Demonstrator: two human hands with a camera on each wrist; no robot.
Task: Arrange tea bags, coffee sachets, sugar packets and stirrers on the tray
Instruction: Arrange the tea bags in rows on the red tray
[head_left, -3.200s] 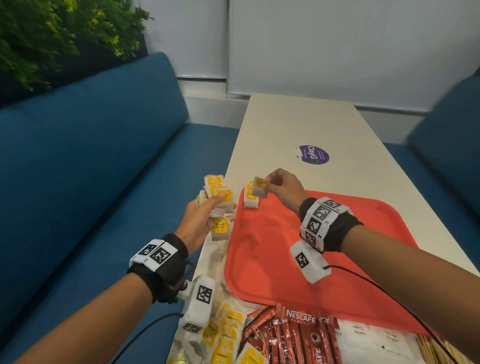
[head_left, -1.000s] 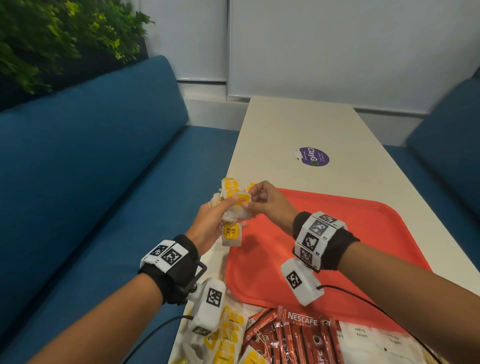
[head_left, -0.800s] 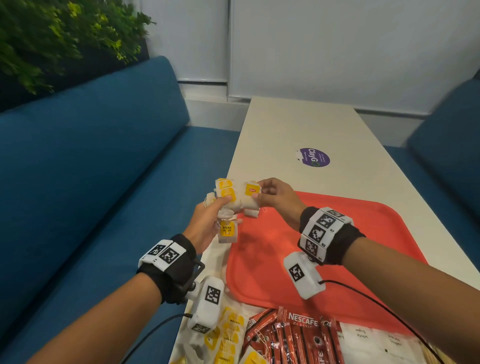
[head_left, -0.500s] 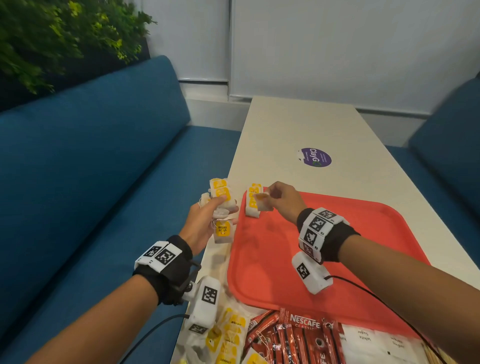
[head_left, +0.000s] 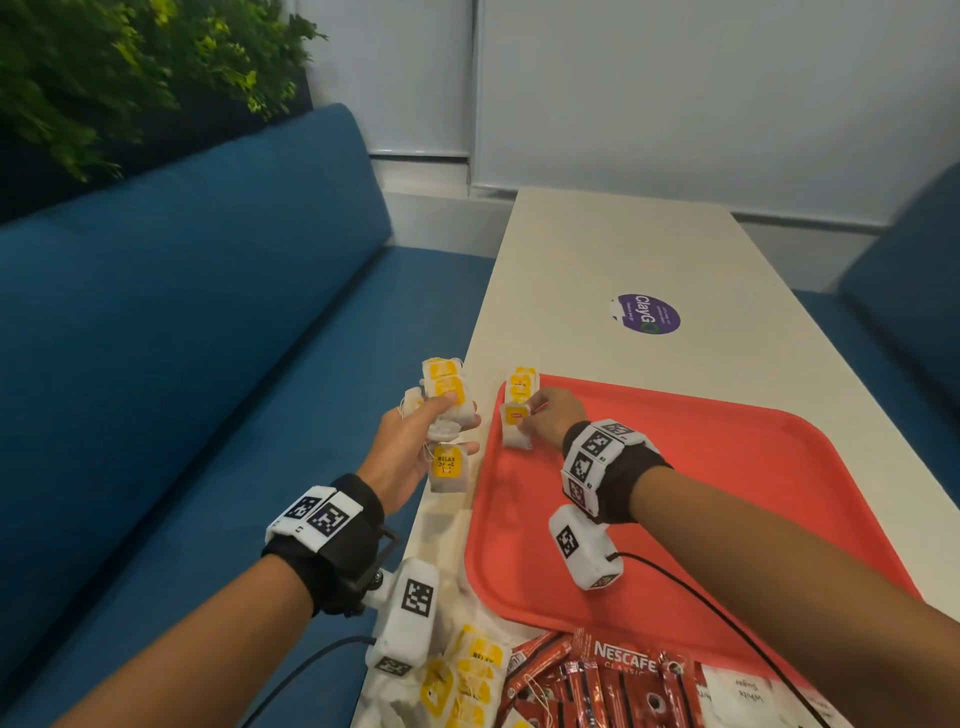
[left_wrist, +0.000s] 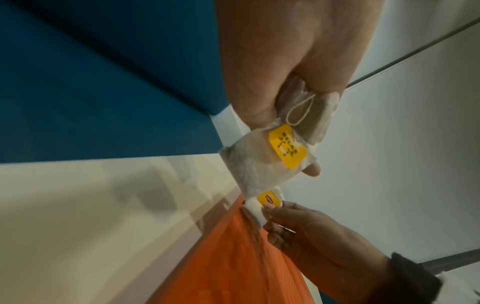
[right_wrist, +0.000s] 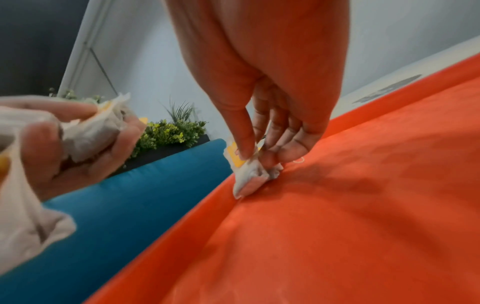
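Note:
My left hand (head_left: 415, 441) grips a bunch of white tea bags (head_left: 447, 395) with yellow tags, off the table's left edge; one tea bag (left_wrist: 262, 158) dangles below the fingers. My right hand (head_left: 545, 415) pinches a single tea bag (head_left: 516, 428) and holds it down at the far left corner of the red tray (head_left: 727, 509). In the right wrist view the pinched tea bag (right_wrist: 249, 176) touches the tray (right_wrist: 337, 205) by its rim. Another tea bag (head_left: 521, 384) lies just beyond it on the tray.
At the table's near edge lie more tea bags (head_left: 462, 675), red Nescafe coffee sachets (head_left: 597, 680) and white sugar packets (head_left: 743, 691). A purple sticker (head_left: 645, 314) marks the white table (head_left: 623, 249) beyond the tray. Blue sofas flank the table; a plant (head_left: 104, 67) stands far left.
My right hand drew one tea bag from the left hand's bunch, carried it right and lowered it onto the tray's far left corner. The left hand stayed put with its bunch.

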